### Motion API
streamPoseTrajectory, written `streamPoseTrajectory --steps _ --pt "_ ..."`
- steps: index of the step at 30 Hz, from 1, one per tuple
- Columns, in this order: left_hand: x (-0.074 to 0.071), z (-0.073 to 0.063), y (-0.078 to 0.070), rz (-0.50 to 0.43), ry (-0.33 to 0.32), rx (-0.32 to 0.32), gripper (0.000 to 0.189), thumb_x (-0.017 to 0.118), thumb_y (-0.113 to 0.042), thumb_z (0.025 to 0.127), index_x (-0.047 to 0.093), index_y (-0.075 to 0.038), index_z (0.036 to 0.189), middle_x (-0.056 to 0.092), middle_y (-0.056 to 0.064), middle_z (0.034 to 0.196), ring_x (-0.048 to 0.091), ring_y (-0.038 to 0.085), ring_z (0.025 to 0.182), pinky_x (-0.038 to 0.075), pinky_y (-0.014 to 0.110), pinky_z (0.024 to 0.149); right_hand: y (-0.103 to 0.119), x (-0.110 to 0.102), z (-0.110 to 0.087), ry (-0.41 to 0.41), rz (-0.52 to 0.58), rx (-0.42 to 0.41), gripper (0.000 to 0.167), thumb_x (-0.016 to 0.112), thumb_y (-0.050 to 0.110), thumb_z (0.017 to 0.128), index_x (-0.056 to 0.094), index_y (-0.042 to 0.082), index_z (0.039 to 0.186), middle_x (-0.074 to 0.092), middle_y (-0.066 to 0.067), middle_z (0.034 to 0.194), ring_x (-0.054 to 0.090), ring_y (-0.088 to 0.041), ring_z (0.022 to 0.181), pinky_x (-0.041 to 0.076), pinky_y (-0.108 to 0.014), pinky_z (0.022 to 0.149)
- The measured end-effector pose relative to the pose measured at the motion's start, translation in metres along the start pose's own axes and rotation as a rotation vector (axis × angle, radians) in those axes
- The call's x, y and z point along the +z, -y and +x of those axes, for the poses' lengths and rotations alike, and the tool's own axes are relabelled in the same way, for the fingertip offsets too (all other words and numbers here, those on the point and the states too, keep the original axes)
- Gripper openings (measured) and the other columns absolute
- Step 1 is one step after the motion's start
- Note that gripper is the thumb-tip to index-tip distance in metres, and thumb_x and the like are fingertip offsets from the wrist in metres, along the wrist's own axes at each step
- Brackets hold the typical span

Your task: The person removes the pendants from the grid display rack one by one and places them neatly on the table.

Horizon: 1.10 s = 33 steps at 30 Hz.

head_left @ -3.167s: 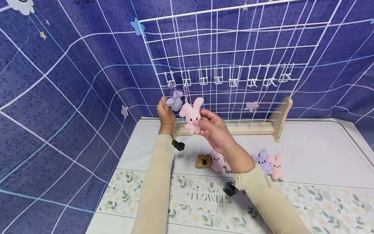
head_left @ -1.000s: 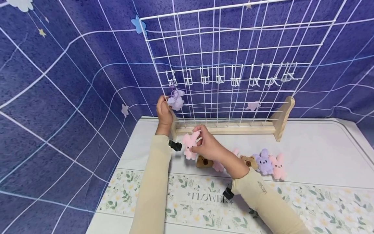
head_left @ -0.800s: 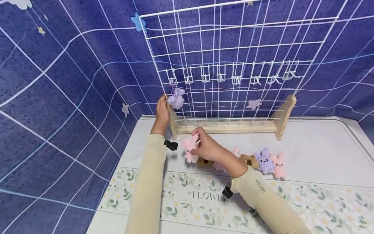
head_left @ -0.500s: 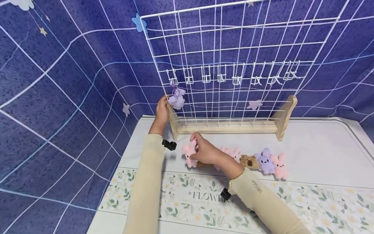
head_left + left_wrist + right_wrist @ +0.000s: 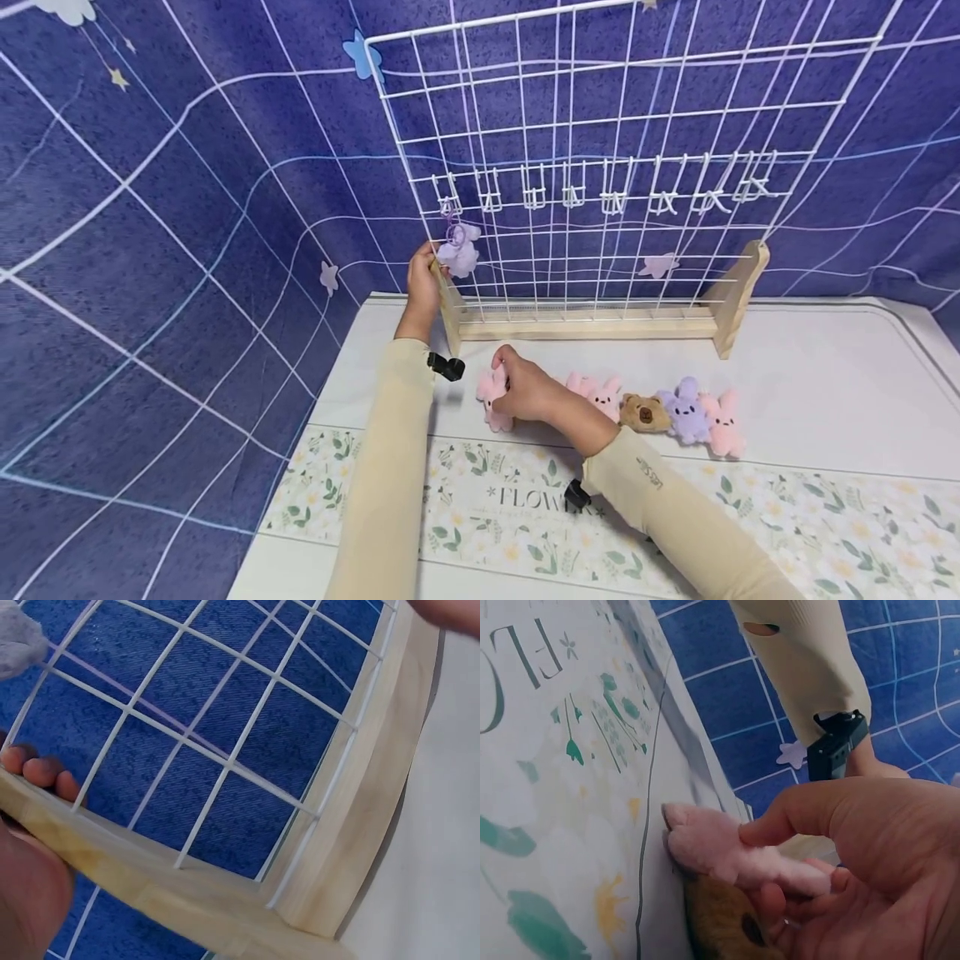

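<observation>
My left hand (image 5: 422,283) grips the left wooden upright (image 5: 448,310) of a white wire grid rack; in the left wrist view its fingertips (image 5: 41,771) curl round the wooden upright (image 5: 150,877). Low over the table, my right hand (image 5: 528,390) pinches a pink bunny plush (image 5: 492,402) between thumb and fingers. Seen from the right wrist, the bunny plush (image 5: 709,844) lies right against a brown bear plush (image 5: 720,915). That bear is hidden behind my right hand in the head view. A purple plush keychain (image 5: 461,250) hangs from the leftmost hook, beside my left hand.
Several white hooks (image 5: 573,196) line the grid. Right of my right hand lie more plushes in a row: pink ones (image 5: 604,400), a brown bear (image 5: 645,413), a purple bunny (image 5: 687,412) and a pink bunny (image 5: 723,423). A flower-print band (image 5: 510,533) crosses the white table.
My right hand has brought the pink bunny plush down from near the second hook to the table, at the row's left end. My left hand stays at the rack's left side.
</observation>
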<state>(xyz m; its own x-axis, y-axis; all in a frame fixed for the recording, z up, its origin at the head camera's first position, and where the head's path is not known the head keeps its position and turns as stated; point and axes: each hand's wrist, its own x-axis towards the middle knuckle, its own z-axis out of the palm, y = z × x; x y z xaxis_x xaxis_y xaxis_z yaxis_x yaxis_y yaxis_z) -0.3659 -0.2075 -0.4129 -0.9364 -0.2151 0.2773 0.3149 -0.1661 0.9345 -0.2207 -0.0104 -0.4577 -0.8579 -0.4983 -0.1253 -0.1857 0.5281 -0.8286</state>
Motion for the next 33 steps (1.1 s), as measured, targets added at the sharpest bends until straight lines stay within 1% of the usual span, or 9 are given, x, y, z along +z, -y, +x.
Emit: streamPoseTrajectory --steps 4,7,11,13,16,20,23,27,33 --pt "0.007 0.0 0.003 -0.055 -0.055 0.023 0.034 0.029 -0.008 0.093 0.058 -0.021 0.083 0.048 -0.011 0.068 0.04 0.005 0.059 0.036 0.019 0.058 0.0 0.002 0.002 -0.039 -0.109 -0.012 0.045 0.081 0.004 0.079 0.055 0.009 0.115 0.054 -0.003 0.088 0.05 -0.021 0.083 0.044 -0.031 0.071" --pt "0.011 0.0 0.006 -0.073 -0.081 0.062 0.034 0.03 -0.008 0.092 0.058 -0.022 0.079 0.049 -0.012 0.068 0.039 0.004 0.058 0.035 0.019 0.057 0.002 0.002 0.001 -0.086 -0.199 -0.02 0.035 0.082 0.008 0.076 0.063 0.011 0.105 0.061 -0.008 0.114 0.051 -0.027 0.105 0.047 -0.036 0.083" --pt "0.014 -0.003 0.009 -0.009 -0.113 0.13 0.033 0.031 -0.01 0.091 0.057 -0.024 0.075 0.049 -0.013 0.069 0.039 0.004 0.059 0.035 0.022 0.057 0.005 -0.001 0.0 -0.165 -0.221 -0.03 0.034 0.079 0.012 0.077 0.066 0.014 0.109 0.055 -0.013 0.144 0.048 -0.036 0.126 0.051 -0.047 0.097" --pt "0.014 -0.004 0.011 0.02 -0.127 0.156 0.033 0.032 -0.011 0.09 0.057 -0.025 0.075 0.048 -0.013 0.07 0.039 0.004 0.059 0.036 0.023 0.056 0.006 -0.005 0.001 -0.214 -0.179 -0.058 0.036 0.077 0.013 0.081 0.065 0.012 0.115 0.053 -0.014 0.15 0.047 -0.038 0.133 0.05 -0.051 0.105" --pt "0.015 -0.004 0.013 0.006 -0.13 0.183 0.032 0.033 -0.012 0.091 0.059 -0.025 0.078 0.049 -0.013 0.07 0.039 0.004 0.059 0.036 0.022 0.056 0.013 -0.014 0.006 -0.301 -0.087 -0.13 0.043 0.073 0.014 0.086 0.062 0.008 0.127 0.054 -0.015 0.151 0.046 -0.039 0.139 0.044 -0.053 0.115" --pt "0.015 -0.003 0.014 -0.027 -0.126 0.195 0.032 0.034 -0.012 0.092 0.06 -0.025 0.079 0.05 -0.013 0.07 0.039 0.004 0.059 0.036 0.019 0.054 0.029 -0.028 0.015 -0.378 0.06 -0.222 0.056 0.069 0.011 0.088 0.054 0.005 0.142 0.054 -0.015 0.151 0.05 -0.038 0.137 0.048 -0.056 0.11" --pt "0.016 -0.002 0.014 -0.03 -0.134 0.192 0.032 0.034 -0.012 0.092 0.059 -0.025 0.078 0.049 -0.013 0.069 0.039 0.004 0.058 0.035 0.02 0.054 0.044 -0.036 0.021 -0.399 0.162 -0.277 0.062 0.069 0.01 0.091 0.048 0.006 0.149 0.052 -0.014 0.154 0.051 -0.035 0.139 0.052 -0.054 0.105" --pt "0.016 -0.001 0.015 -0.016 -0.154 0.183 0.031 0.035 -0.012 0.091 0.059 -0.026 0.077 0.049 -0.013 0.07 0.039 0.003 0.058 0.035 0.019 0.054 0.06 -0.041 0.031 -0.41 0.256 -0.324 0.069 0.07 0.007 0.091 0.042 0.008 0.154 0.048 -0.013 0.159 0.047 -0.032 0.147 0.051 -0.053 0.108" --pt "0.015 -0.001 0.015 0.03 -0.171 0.17 0.029 0.035 -0.015 0.09 0.058 -0.026 0.077 0.048 -0.013 0.07 0.039 0.003 0.058 0.036 0.023 0.055 0.075 -0.043 0.04 -0.413 0.34 -0.329 0.081 0.069 0.002 0.09 0.031 0.009 0.161 0.035 -0.014 0.167 0.042 -0.038 0.15 0.053 -0.054 0.107"
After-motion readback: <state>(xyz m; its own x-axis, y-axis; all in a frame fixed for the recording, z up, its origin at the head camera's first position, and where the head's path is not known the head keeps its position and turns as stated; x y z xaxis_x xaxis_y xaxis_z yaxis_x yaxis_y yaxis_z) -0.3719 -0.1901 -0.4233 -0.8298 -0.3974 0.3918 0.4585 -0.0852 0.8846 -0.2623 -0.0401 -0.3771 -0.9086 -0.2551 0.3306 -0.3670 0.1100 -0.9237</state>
